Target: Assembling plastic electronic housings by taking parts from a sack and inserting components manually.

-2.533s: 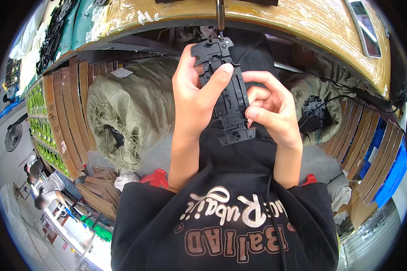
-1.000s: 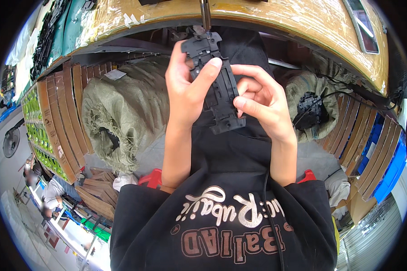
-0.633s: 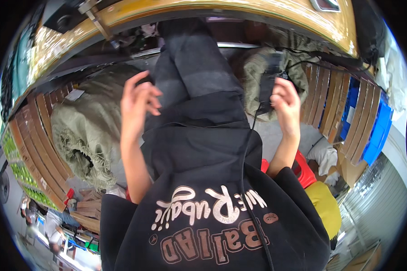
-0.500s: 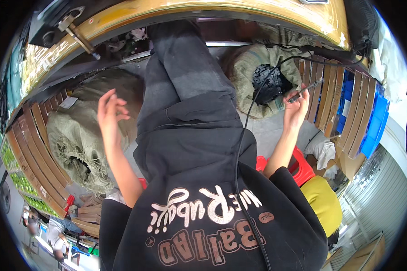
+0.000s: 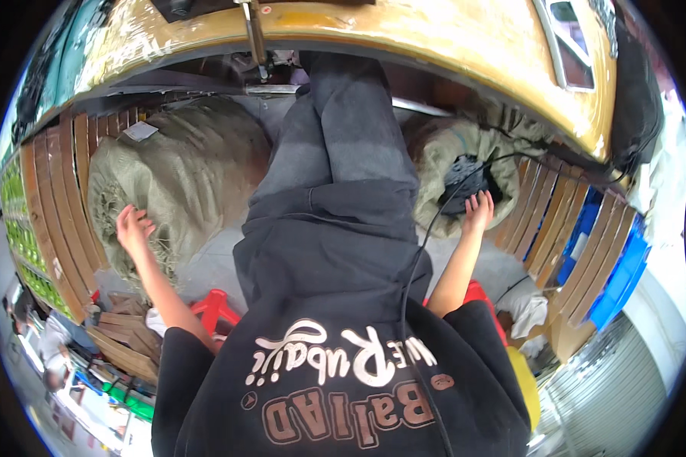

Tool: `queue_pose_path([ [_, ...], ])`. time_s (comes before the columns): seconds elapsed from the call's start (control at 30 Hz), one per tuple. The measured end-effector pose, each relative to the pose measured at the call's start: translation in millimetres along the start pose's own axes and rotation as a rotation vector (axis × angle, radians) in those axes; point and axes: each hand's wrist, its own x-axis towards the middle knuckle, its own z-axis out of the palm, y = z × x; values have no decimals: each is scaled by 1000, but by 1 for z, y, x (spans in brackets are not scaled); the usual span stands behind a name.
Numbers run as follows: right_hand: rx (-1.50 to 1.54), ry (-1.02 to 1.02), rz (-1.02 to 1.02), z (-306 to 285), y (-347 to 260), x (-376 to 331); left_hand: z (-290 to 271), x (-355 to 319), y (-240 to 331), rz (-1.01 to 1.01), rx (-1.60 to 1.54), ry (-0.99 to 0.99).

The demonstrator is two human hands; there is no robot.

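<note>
My left hand (image 5: 134,228) hangs at the frayed end of a large woven sack (image 5: 198,164), its fingers loosely bent and apart, with nothing seen in them. On the other side, my right hand (image 5: 477,211) is raised before the mouth of a second woven sack (image 5: 436,167). Its fingers are spread and no object shows between them. Dark pieces (image 5: 463,171) fill that sack's opening. A black cable (image 5: 425,240) runs down over my shirt and reaches across to the right sack.
A wooden-topped bench (image 5: 434,29) curves across the front, with a metal rod (image 5: 254,42) at its edge and a phone-like device (image 5: 575,49) on top. Flattened cardboard (image 5: 61,206) stands left; more boards (image 5: 549,217) and a blue crate (image 5: 621,278) stand right. Red stool (image 5: 215,308) behind me.
The slim dark object in my right hand is gone from it. That hand has drawn lower and its fingers have opened. My left hand has moved outward to the left sack's end; the view has shifted.
</note>
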Motion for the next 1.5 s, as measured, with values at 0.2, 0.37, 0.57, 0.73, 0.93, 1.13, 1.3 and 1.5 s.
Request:
queue_pose_path([
  [0.2, -143, 441, -1061, 60, -153, -55, -128, 59, -135, 73, 118, 351],
  [0.37, -50, 249, -1518, 108, -283, -106, -137, 112, -191, 10, 404, 231],
  [0.57, -675, -299, -1344, 201, -362, -62, -141, 132, -235, -67, 414, 118],
  [0.73, -1080, -271, -1190, 235, -409, 26, -103, 92, -213, 41, 818, 129],
  [0.93, -1453, -417, -1445, 238, -457, 132, -65, 51, -222, -148, 606, 130],
  [1.13, -1494, -385, -1521, 243, -463, 114, -61, 53, -199, -366, 743, -30],
  [1.3, -1453, -369, -1305, 239, -447, 106, -84, 97, -219, -511, 149, 293],
  [1.5, -1460, -396, -1290, 227, -452, 89, -59, 112, -192, -537, -2, 198],
])
